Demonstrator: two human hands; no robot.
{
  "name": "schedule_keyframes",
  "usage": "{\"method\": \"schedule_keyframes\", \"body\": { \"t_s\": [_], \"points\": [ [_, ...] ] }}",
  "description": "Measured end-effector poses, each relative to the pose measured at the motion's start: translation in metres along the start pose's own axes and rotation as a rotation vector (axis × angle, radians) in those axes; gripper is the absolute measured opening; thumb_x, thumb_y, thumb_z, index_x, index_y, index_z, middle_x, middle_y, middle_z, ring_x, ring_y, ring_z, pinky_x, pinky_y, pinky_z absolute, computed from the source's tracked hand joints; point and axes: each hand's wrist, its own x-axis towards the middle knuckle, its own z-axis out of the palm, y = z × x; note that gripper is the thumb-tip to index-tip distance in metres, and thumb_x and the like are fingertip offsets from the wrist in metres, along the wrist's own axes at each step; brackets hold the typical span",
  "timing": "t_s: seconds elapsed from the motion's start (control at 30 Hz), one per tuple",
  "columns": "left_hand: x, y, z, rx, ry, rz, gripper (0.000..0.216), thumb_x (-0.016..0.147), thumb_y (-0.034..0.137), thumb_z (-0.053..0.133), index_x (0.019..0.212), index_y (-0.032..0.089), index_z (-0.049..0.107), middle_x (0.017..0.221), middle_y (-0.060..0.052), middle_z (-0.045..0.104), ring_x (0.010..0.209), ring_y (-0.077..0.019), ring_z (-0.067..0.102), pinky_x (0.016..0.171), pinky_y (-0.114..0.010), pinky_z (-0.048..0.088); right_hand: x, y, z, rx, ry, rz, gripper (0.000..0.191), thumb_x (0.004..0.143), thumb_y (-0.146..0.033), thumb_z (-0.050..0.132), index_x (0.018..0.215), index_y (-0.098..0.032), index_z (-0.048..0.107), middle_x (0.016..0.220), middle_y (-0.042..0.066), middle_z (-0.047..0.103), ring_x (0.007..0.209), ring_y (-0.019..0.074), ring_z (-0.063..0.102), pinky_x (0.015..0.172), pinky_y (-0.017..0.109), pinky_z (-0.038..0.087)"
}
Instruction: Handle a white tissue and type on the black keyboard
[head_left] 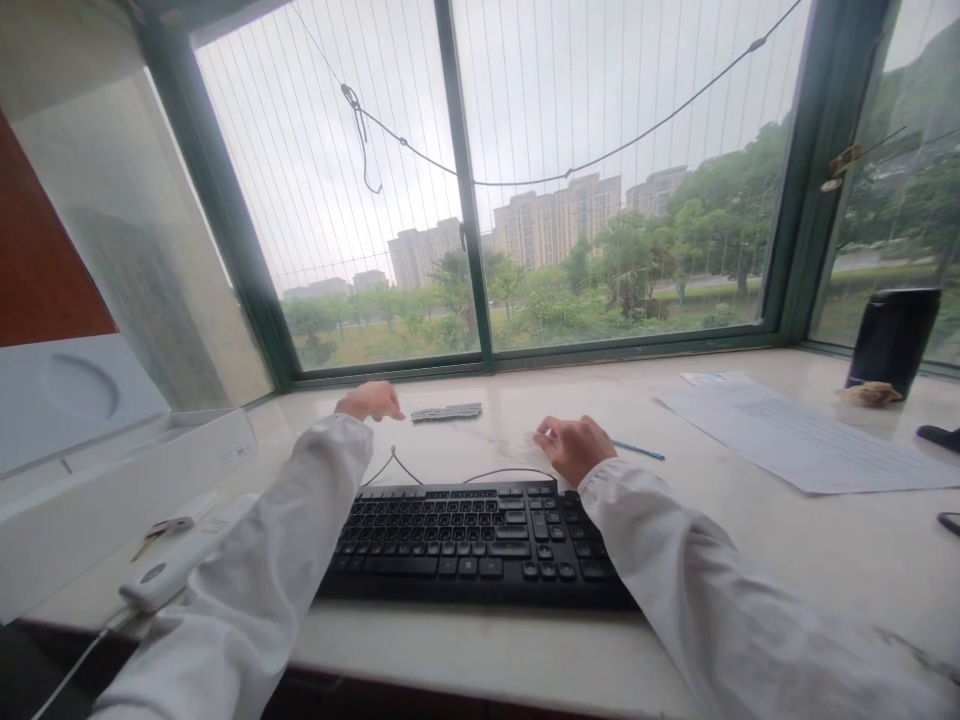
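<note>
Beyond the far left corner of a black keyboard (465,540), my left hand (371,400) hangs with fingers bent down and together; whatever they may hold is hidden. Just right of its fingertips lies a flat bundle of narrow grey strips (446,412), apart from the hand. Past the keyboard's right part is my right hand (576,447), fingertips drawn together at its left side. Anything in that pinch is too small to make out. A thin blue stick (639,450), perhaps a pen, lies just right of this hand. White sleeves cover both arms.
Printed paper (795,435) lies right, before a black cylinder (894,340) and a crumpled brown thing (871,394). At left are a white power strip (161,580), keys (165,527) and an open white box (127,480). A window frame (390,372) bounds the back.
</note>
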Motion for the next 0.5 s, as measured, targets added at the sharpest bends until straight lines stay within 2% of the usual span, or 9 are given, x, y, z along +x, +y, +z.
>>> {"method": "schedule_keyframes", "body": {
  "t_s": [0.13, 0.3, 0.37, 0.5],
  "points": [
    [0.044, -0.006, 0.005, 0.000, 0.011, 0.021, 0.043, 0.068, 0.046, 0.072, 0.099, 0.015, 0.072, 0.082, -0.007, 0.072, 0.065, -0.0169, 0.063, 0.060, -0.023, 0.043, 0.000, 0.000, -0.002, -0.028, -0.009, -0.005, 0.020, 0.090, -0.035, 0.051, 0.088, -0.024, 0.067, 0.079, 0.003, 0.075, 0.073, 0.0184, 0.066, 0.083, 0.033, 0.038],
    [0.082, -0.002, 0.031, -0.036, 0.013, 0.137, 0.030, 0.080, 0.038, 0.060, 0.099, 0.019, 0.072, 0.101, -0.005, 0.072, 0.065, -0.0108, 0.062, 0.062, -0.019, 0.044, 0.001, 0.000, 0.000, -0.068, -0.011, -0.026, 0.020, 0.090, -0.034, 0.051, 0.089, -0.023, 0.067, 0.079, 0.004, 0.075, 0.072, 0.0187, 0.065, 0.082, 0.032, 0.037],
    [0.095, 0.004, 0.041, -0.051, 0.015, 0.183, 0.028, 0.082, 0.035, 0.057, 0.101, 0.021, 0.072, 0.106, -0.003, 0.071, 0.071, -0.0111, 0.063, 0.065, -0.017, 0.045, 0.001, 0.001, 0.001, -0.085, -0.017, -0.032, 0.020, 0.090, -0.034, 0.051, 0.088, -0.023, 0.067, 0.078, 0.004, 0.075, 0.071, 0.0187, 0.065, 0.082, 0.032, 0.037],
    [0.120, 0.023, 0.055, -0.074, 0.050, 0.262, 0.027, 0.083, 0.035, 0.058, 0.103, 0.025, 0.073, 0.112, -0.002, 0.070, 0.096, -0.0156, 0.062, 0.076, -0.016, 0.044, 0.001, 0.001, 0.003, -0.112, -0.021, -0.049, 0.020, 0.091, -0.034, 0.050, 0.087, -0.023, 0.067, 0.077, 0.004, 0.074, 0.071, 0.0192, 0.064, 0.079, 0.032, 0.036]
  ]
}}
